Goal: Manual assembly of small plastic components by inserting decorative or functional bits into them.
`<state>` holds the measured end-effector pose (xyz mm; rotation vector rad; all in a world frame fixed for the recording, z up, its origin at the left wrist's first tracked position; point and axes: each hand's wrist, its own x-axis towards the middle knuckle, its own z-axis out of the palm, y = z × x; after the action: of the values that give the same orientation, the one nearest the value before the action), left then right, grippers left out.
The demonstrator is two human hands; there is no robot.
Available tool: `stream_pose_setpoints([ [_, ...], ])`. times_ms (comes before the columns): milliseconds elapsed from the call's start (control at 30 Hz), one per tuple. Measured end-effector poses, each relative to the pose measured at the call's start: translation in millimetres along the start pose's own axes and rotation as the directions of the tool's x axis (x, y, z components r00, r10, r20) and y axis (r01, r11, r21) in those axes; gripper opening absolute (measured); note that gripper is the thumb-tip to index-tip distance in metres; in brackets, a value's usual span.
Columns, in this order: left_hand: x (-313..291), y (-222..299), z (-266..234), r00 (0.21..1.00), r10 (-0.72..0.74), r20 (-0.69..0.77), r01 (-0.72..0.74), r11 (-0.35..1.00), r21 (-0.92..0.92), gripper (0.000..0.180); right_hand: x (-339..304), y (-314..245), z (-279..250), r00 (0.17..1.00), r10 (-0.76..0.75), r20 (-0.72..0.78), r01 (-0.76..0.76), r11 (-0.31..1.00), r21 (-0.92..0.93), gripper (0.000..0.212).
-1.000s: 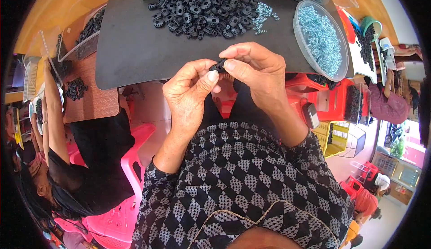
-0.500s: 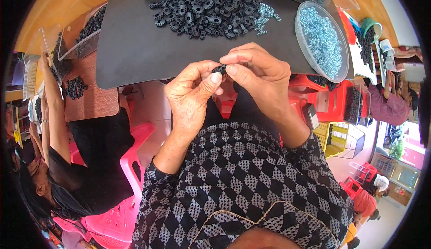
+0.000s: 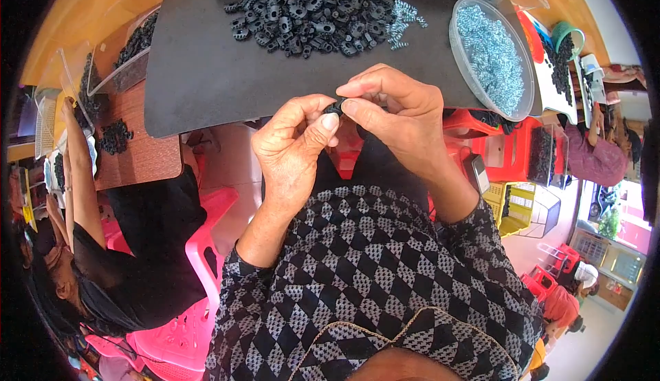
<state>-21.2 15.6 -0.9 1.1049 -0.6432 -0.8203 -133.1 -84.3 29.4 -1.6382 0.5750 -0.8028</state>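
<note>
Small black plastic part (image 3: pixel 335 107), 1 piece: at the centre of the frame, just beyond the near edge of the dark grey flat tabletop (image 3: pixel 206 92), mostly covered by fingers.

Left hand (image 3: pixel 292 140), bare: grasping the part between thumb and fingers, from its left side.

Right hand (image 3: pixel 405 116), bare: thumb and index finger pinched at the part's upper right end; whether they also grip a 2nd, smaller item cannot be told.

Black hollow plastic pieces with oval openings (image 3: pixel 309 20), 1 loose heap: upper centre of the frame, on the tabletop.

Pale blue-silver metal coil springs (image 3: pixel 404 23), 1 small scatter: at the heap's right edge.

Round clear plastic tub (image 3: pixel 461 70), 1: upper right, filled with similar coil springs.

Reddish-brown wood-grain table (image 3: pixel 141 157), 1: left of the frame, bearing a small cluster of black pieces (image 3: pixel 115 137).

Bright pink plastic chair (image 3: pixel 199 250), 1: lower left, beneath a seated co-worker in black clothing (image 3: pixel 137 278).
</note>
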Motion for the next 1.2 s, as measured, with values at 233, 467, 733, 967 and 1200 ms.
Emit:
stream_pose_setpoints([
  [233,-3,-2,2,0.999,0.024,-0.035,-0.021,0.997,0.07,0.012,-5,6,4,0.964,-0.263,-0.032,0.248,0.939,-0.238,0.014],
  [467,-6,-4,-2,0.993,0.115,0.012,-0.115,0.981,0.154,0.014,-6,1,-3,0.974,-0.224,0.032,0.226,0.954,-0.198,0.013],
  [733,-6,-4,-1,0.995,0.089,0.049,-0.096,0.98,0.177,0.013,-8,9,-4,0.953,-0.296,0.068,0.303,0.914,-0.271,0.017],
  [967,-9,-8,7,0.991,0.128,-0.05,-0.114,0.969,0.219,0.01,-5,20,3,0.857,-0.508,0.085,0.495,0.769,-0.405,0.02],
  [1200,-9,-14,9,0.991,0.097,-0.088,-0.077,0.975,0.206,0.008,-7,29,4,0.81,-0.573,0.129,0.557,0.679,-0.479,0.02],
])
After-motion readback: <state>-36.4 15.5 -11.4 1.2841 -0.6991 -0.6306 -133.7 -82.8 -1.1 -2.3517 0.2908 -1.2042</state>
